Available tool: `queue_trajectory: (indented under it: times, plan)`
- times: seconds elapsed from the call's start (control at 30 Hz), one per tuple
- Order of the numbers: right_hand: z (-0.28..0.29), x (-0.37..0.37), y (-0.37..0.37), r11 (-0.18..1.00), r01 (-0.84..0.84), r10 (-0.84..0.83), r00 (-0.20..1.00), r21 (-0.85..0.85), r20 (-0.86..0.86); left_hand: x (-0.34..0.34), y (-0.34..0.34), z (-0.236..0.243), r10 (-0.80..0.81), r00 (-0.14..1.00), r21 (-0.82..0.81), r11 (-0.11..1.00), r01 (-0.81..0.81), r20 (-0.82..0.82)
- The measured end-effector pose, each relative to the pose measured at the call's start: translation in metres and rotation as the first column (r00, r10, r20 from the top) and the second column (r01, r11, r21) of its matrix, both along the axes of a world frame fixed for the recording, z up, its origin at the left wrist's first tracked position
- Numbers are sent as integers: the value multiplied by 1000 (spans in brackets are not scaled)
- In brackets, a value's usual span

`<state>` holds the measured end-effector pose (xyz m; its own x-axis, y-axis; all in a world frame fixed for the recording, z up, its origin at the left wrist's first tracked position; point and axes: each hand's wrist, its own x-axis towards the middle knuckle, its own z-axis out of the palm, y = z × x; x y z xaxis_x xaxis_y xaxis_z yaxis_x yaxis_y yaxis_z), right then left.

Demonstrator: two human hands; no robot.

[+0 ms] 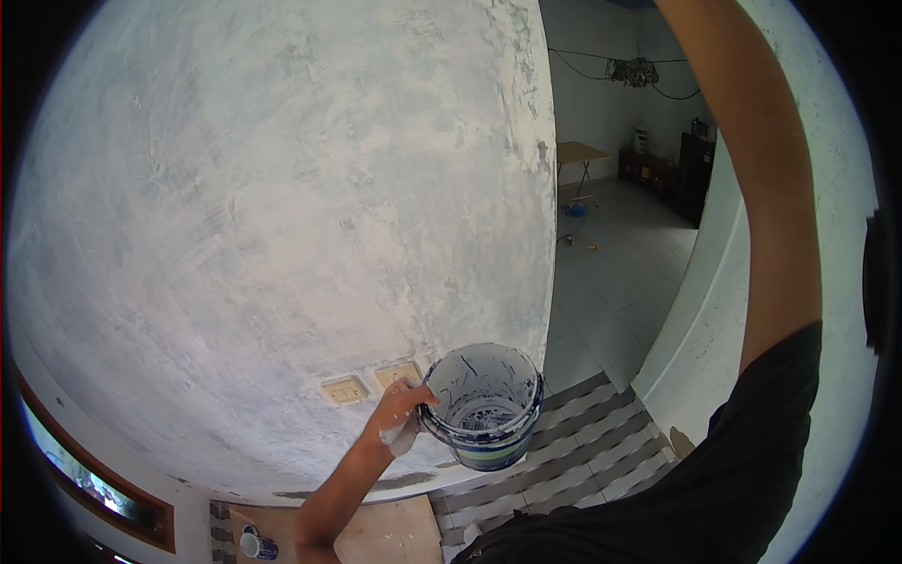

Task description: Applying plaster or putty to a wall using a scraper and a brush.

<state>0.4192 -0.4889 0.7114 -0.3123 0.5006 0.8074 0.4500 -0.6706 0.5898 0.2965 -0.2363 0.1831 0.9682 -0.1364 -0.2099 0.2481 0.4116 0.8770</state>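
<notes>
My left hand (404, 410) grips the rim of a paint-smeared bucket (489, 446), with pale smears on the fingers and something whitish under them that I cannot make out. The bucket is open, with a little dark-streaked residue inside, and is held in front of the patchy white and grey wall (282, 188), below two cream socket plates (344, 389) (396, 374). My right arm (775, 207) is raised along the right side and runs out of the top edge, so my right hand is hidden from view.
A doorway shows a room with a folding table (583, 151), low cabinet (648, 169) and hanging wire bundle (631, 71). Striped tiles (583, 442) lie below. A brown board (376, 536), a small container (258, 543) and a wood-framed window (103, 479) are at the lower left.
</notes>
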Motion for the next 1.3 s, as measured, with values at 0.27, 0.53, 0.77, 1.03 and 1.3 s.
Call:
queue_trajectory:
  times: [0.27, 0.53, 0.77, 1.03, 1.3]
  plan:
    - [-112, 76, -35, 961, 209, -184, 972, -182, 145, 0, -7, -2, 40, 998, 20, 999, -40, -40]
    - [-268, 40, -53, 968, 30, -69, 986, -250, -151, -9, -5, 2, 92, 993, 51, 995, -88, -79]
    - [-280, 35, -64, 954, -143, 36, 927, -263, -374, -10, -9, 9, 87, 993, 53, 995, -83, -83]
    - [-238, 42, -95, 986, -13, -102, 747, -168, -657, -19, -12, 13, 110, 986, 61, 993, -103, -126]
    - [-151, 66, -104, 980, -33, -83, 830, -198, -552, -22, -12, 14, 144, 979, 94, 987, -131, -143]
